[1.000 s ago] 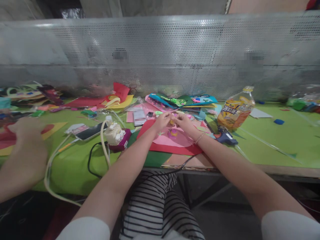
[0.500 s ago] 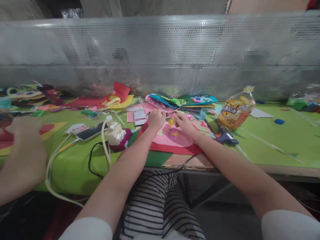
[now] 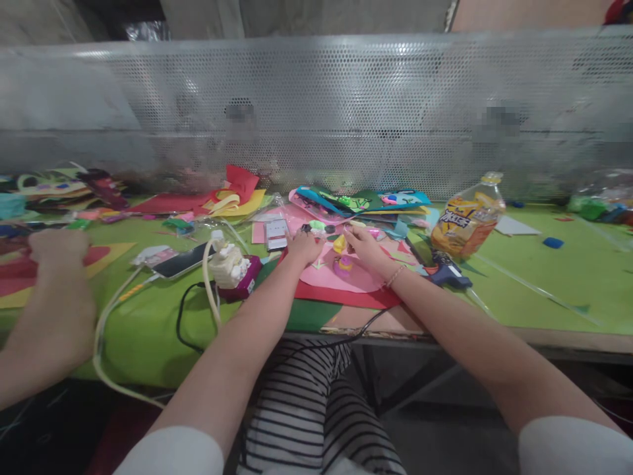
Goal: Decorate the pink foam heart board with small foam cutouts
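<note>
My left hand (image 3: pixel 305 248) rests low over the left side of a pink paper sheet (image 3: pixel 363 282), fingers loosely stretched. Small green and black pieces (image 3: pixel 317 226) lie just beyond it. My right hand (image 3: pixel 366 245) is over the sheet's right side with its fingertips pinched together; what they hold is too small to make out. Close to those fingertips is a yellow piece (image 3: pixel 339 244). Nearer to me, a purple-and-yellow shape (image 3: pixel 343 266) sits on the pink sheet. Red paper (image 3: pixel 321 293) shows underneath.
A dark blue glue gun (image 3: pixel 450 272) and a labelled plastic bottle (image 3: pixel 467 221) stand to the right. On the left are a loaded plug adapter (image 3: pixel 231 269), cables and a phone (image 3: pixel 182 260). Another person's arm (image 3: pixel 57 303) reaches in at far left. A perforated metal panel (image 3: pixel 316 119) rises behind.
My left hand has shifted slightly left and down and flattened from a closed shape, uncovering green and black pieces behind it. The right hand stays nearly where it was.
</note>
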`<action>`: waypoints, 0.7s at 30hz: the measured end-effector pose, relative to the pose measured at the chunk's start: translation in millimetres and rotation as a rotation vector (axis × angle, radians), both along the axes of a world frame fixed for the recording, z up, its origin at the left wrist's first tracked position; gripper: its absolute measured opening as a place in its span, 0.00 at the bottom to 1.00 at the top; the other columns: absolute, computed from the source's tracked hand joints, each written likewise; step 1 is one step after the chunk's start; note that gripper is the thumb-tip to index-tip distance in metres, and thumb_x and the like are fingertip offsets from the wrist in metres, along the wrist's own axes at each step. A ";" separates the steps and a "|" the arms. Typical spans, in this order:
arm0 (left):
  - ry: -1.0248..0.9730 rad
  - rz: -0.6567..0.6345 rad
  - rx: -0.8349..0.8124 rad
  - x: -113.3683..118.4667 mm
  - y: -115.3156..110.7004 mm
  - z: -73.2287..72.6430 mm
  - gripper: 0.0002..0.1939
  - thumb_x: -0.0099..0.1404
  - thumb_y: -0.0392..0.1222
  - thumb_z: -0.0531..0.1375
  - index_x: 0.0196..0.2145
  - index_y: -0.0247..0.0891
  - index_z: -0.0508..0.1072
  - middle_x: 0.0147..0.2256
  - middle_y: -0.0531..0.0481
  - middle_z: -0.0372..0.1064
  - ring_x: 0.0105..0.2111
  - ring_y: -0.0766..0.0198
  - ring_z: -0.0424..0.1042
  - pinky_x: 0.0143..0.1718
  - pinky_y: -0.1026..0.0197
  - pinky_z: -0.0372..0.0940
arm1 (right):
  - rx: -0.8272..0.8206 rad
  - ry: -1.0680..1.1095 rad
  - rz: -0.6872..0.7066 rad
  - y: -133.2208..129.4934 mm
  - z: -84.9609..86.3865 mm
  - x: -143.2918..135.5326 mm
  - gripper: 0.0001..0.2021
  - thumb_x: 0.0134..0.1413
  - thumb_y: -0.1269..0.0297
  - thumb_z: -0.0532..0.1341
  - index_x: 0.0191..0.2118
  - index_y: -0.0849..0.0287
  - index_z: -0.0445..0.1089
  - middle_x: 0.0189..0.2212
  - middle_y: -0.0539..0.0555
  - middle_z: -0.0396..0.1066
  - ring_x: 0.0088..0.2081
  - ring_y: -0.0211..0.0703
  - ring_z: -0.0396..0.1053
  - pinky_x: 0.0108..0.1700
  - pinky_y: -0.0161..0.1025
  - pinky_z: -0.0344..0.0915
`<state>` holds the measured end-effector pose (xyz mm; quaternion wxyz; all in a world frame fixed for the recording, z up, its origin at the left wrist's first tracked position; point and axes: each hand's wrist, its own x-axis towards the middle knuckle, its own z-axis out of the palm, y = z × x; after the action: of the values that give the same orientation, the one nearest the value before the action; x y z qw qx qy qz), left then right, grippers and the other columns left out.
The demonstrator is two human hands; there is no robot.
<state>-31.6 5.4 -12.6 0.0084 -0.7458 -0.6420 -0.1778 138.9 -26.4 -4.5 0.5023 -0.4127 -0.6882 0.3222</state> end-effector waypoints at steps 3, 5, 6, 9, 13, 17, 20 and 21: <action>-0.032 -0.084 0.007 0.6 1.3 -1.6 0.25 0.62 0.55 0.48 0.43 0.31 0.70 0.49 0.31 0.66 0.55 0.46 0.59 0.58 0.38 0.39 | -0.009 0.007 -0.002 -2.6 2.1 -0.8 0.23 0.47 0.39 0.55 0.22 0.56 0.56 0.16 0.46 0.56 0.21 0.34 0.57 0.24 0.34 0.56; -0.046 -0.092 0.018 1.3 1.9 -2.0 0.23 0.61 0.53 0.50 0.42 0.30 0.69 0.49 0.31 0.65 0.53 0.46 0.60 0.57 0.41 0.45 | -0.029 0.023 0.000 -3.6 2.5 -1.2 0.23 0.47 0.39 0.55 0.23 0.56 0.56 0.17 0.46 0.57 0.21 0.34 0.57 0.24 0.34 0.57; -0.058 -0.085 0.035 1.9 1.9 -1.6 0.21 0.61 0.50 0.52 0.42 0.30 0.69 0.48 0.32 0.66 0.53 0.47 0.61 0.56 0.44 0.48 | -0.040 0.030 -0.002 -3.7 2.3 -1.2 0.23 0.47 0.39 0.55 0.23 0.56 0.56 0.17 0.46 0.57 0.21 0.34 0.57 0.24 0.34 0.57; -0.156 -0.059 0.152 3.9 1.3 2.2 0.13 0.60 0.39 0.52 0.41 0.32 0.68 0.44 0.36 0.66 0.48 0.52 0.64 0.51 0.52 0.55 | -0.046 0.048 -0.023 -2.2 1.1 -0.5 0.22 0.48 0.40 0.55 0.24 0.56 0.56 0.18 0.46 0.57 0.21 0.34 0.58 0.24 0.34 0.57; -0.401 -0.225 0.277 9.7 -1.6 10.7 0.10 0.63 0.38 0.47 0.30 0.35 0.66 0.33 0.43 0.66 0.38 0.58 0.66 0.41 0.57 0.59 | 0.030 -0.011 -0.047 1.1 -0.5 1.4 0.18 0.53 0.46 0.52 0.25 0.55 0.56 0.19 0.46 0.56 0.22 0.35 0.57 0.26 0.35 0.56; -0.518 -0.562 0.140 21.0 -7.2 12.3 0.15 0.64 0.44 0.47 0.23 0.37 0.62 0.23 0.52 0.61 0.26 0.65 0.61 0.31 0.62 0.56 | 0.105 -0.114 -0.053 4.3 -2.8 2.7 0.13 0.55 0.56 0.51 0.23 0.56 0.56 0.19 0.46 0.56 0.23 0.36 0.56 0.27 0.36 0.54; -0.487 -0.623 0.115 27.0 -10.5 9.8 0.13 0.63 0.45 0.50 0.25 0.36 0.64 0.24 0.53 0.62 0.26 0.67 0.60 0.30 0.64 0.55 | 0.145 -0.137 -0.016 6.1 -4.9 3.3 0.10 0.51 0.61 0.53 0.22 0.57 0.57 0.20 0.47 0.57 0.25 0.36 0.55 0.28 0.36 0.53; -0.483 -0.630 0.109 27.6 -11.3 9.4 0.12 0.63 0.45 0.50 0.26 0.36 0.64 0.25 0.53 0.64 0.27 0.67 0.61 0.30 0.64 0.55 | 0.146 -0.130 0.003 6.4 -5.5 3.4 0.09 0.50 0.62 0.53 0.22 0.57 0.57 0.20 0.47 0.57 0.25 0.36 0.55 0.28 0.36 0.53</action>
<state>-4.1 -5.9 -3.2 -0.1581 -0.8412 -0.3552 -0.3758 142.4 -20.0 -10.0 0.4848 -0.3939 -0.7417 0.2444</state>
